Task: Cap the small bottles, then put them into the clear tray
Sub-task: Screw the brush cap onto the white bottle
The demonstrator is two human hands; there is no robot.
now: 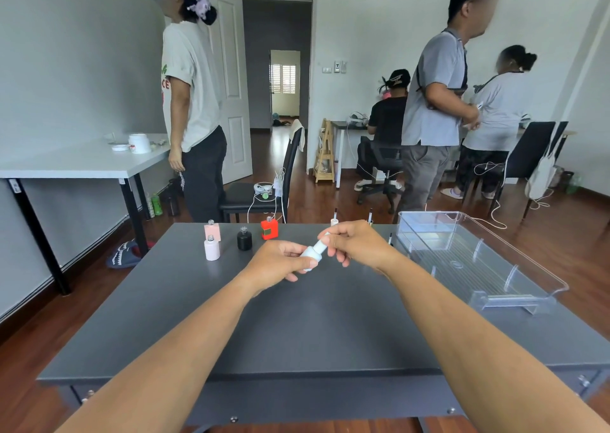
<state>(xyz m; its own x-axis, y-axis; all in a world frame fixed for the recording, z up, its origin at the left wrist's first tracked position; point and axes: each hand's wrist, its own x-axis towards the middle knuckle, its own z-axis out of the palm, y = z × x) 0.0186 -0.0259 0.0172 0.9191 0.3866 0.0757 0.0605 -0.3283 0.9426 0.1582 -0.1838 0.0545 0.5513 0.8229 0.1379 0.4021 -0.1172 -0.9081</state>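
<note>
- We hold the pale blue bottle above the middle of the grey table, tilted so its neck leans toward our right hand.
- Our left hand is wrapped around the bottle's body, thumb and fingers closed on it; our right hand pinches the white cap at the neck, fingertips curled around it.
- To do this step well, we judge the cap should sit square on the neck before we twist, with the left hand keeping the body from turning.
- Both forearms reach forward from the near edge and meet over the table's centre, wrists slightly bent inward.
- The clear tray sits at the right edge, with no bottle visible in it.
- Near the far edge stand two pink bottles, a black bottle and a red bottle, all uncapped; brush caps stand further right.
</note>
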